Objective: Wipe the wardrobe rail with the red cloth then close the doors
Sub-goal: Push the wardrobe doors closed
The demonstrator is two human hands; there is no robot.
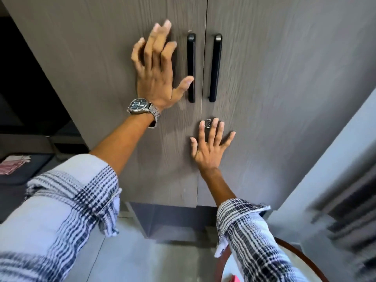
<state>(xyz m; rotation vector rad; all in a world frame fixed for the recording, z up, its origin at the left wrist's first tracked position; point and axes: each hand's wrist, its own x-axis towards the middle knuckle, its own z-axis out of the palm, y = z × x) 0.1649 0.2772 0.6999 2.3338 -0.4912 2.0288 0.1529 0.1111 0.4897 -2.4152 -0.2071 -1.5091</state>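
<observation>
I see two grey wood-grain wardrobe doors (274,98) shut, meeting at a vertical seam; pale floor (126,259) below, dark furniture to the left. Two black handles (191,68) run vertically, long axis parallel to the seam, one either side. My left hand (157,72) lies spread on the left door, gripping nothing; my right hand (209,147) is spread flat beside the lock (208,123). The red cloth (235,279) shows at the bottom edge, partly hidden.
</observation>
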